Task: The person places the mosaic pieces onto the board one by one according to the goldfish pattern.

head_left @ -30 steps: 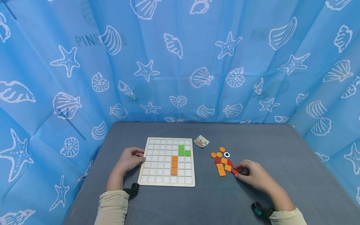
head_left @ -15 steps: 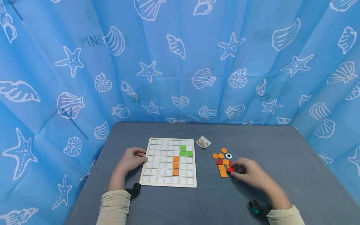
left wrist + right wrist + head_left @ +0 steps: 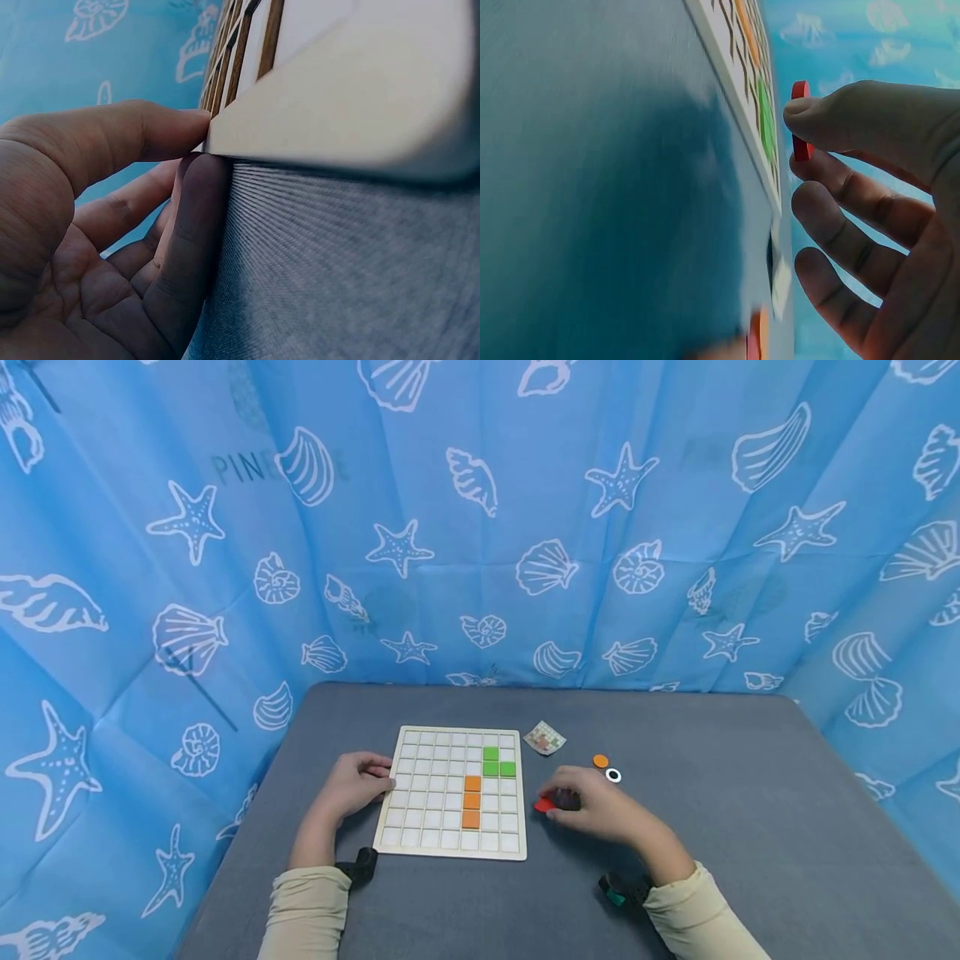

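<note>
A pale square grid board (image 3: 450,854) lies on the table, with a column of orange square tiles (image 3: 471,801) and a few green square tiles (image 3: 491,768) set in its cells. At the board's left edge, my left hand (image 3: 351,787) pinches the rim; the left wrist view has the thumb on the edge (image 3: 255,124) and a finger under it. Between thumb and forefinger of my right hand (image 3: 596,806) is a thin red tile (image 3: 801,120), held above the table just right of the board. Its full outline is partly covered by the thumb.
A small printed card (image 3: 544,738) lies beyond the board's right corner. An orange disc (image 3: 601,762) and a white disc with a dark centre (image 3: 613,775) show past the right hand, which hides the other loose pieces. A shell-patterned blue curtain (image 3: 480,527) hangs behind the table.
My right hand has picked the red tile from the loose pieces and carried it left toward the board, now covering most of those pieces. My left hand keeps its grip on the rim.
</note>
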### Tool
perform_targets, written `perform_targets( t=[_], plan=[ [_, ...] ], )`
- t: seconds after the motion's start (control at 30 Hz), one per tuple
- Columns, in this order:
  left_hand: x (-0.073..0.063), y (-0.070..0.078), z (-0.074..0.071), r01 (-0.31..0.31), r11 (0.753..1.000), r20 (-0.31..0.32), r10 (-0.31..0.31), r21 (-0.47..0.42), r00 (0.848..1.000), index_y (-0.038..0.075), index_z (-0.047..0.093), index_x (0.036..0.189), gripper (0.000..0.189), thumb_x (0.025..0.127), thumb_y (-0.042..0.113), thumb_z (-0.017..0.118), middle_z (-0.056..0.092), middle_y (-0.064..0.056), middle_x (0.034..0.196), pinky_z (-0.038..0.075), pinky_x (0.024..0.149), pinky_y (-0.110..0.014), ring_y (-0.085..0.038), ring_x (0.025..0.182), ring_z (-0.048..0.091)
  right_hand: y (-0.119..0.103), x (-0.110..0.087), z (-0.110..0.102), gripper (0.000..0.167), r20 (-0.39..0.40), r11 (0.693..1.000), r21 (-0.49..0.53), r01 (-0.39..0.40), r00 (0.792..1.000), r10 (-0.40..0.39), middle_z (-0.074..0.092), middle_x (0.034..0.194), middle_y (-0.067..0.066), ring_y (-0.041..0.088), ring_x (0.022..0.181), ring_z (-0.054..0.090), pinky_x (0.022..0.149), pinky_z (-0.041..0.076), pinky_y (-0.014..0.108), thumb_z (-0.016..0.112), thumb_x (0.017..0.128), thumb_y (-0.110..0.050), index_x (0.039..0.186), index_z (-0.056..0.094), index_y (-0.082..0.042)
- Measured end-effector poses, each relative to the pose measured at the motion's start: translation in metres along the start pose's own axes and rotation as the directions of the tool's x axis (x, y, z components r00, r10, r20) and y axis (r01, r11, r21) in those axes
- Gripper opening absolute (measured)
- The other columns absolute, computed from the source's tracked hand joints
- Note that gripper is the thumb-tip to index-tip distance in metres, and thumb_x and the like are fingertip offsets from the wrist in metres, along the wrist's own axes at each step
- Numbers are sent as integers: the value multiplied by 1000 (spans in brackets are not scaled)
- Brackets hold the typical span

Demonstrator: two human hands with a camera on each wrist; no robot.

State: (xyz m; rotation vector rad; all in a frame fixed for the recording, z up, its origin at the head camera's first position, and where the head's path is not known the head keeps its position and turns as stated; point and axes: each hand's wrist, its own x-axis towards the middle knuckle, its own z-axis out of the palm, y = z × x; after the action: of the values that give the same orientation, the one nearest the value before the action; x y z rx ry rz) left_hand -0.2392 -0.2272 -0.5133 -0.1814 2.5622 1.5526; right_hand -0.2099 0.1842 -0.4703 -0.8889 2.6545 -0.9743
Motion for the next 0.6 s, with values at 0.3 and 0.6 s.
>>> perform_targets(
  t=[0.3,0.6],
  plan=[
    [0,-1,0,0,1000,-3,0,6,1000,-2,71,127,36,92,4,77,70,-15,107,64,74,-36,-18,84,70,-24,38,27,21,114,994,-31,109,988,-105,70,108,-2,13,86,61,74,54,24,80,95,-14,116,80,-12],
    [-1,1,0,4,1000,-7,-3,4,1000,-3,71,126,35,92,3,77,70,-16,106,64,73,-35,-20,85,71,-33,53,41,26,165,991,-18,134,978,-129,73,114,0,11,91,61,81,55,24,78,94,-7,120,78,-12]
  ],
)
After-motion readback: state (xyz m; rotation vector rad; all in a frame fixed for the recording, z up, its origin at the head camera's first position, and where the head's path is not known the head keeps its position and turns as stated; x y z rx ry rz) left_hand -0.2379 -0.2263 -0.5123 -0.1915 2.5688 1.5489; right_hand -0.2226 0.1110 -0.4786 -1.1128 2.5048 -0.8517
